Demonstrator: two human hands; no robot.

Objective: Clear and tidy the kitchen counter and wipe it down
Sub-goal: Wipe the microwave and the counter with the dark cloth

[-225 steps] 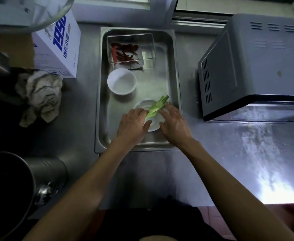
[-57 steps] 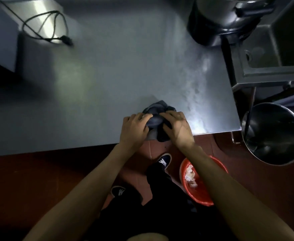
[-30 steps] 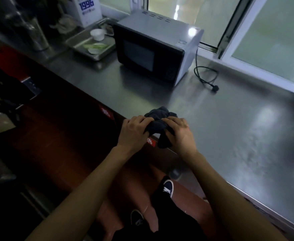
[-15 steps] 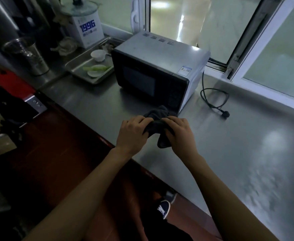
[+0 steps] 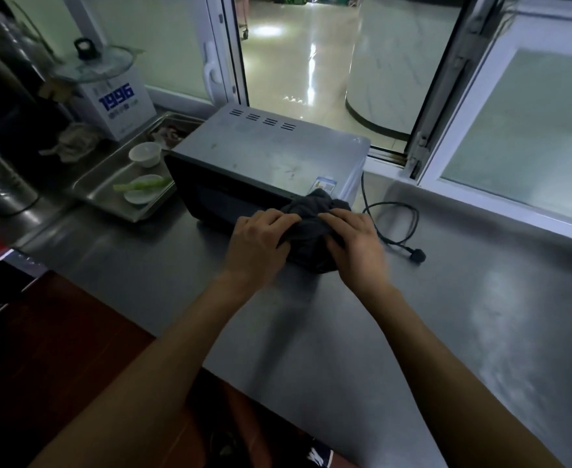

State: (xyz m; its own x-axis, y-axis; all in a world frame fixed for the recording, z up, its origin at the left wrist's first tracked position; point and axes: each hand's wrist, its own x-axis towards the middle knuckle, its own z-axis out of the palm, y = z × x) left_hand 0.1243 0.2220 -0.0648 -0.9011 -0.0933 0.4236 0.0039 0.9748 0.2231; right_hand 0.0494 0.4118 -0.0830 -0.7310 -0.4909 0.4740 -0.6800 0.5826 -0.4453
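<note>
While the left hand (image 5: 261, 239) and right hand (image 5: 354, 243) both clutch the bunched dark grey cloth (image 5: 311, 228) against the steel counter (image 5: 446, 315) — mid-surface, before the grey microwave (image 5: 264, 157) — flatten it and wipe outward.

Open sliding window (image 5: 315, 62), white frames, frosted panes, glossy lit floor beyond, dim kitchen

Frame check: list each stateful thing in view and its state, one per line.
Dark cloth: bunched, gripped by both hands.
Left hand: curled on cloth.
Right hand: curled on cloth.
Microwave: door shut.
Power cord: unplugged, lying on counter.
Window: open.
</note>
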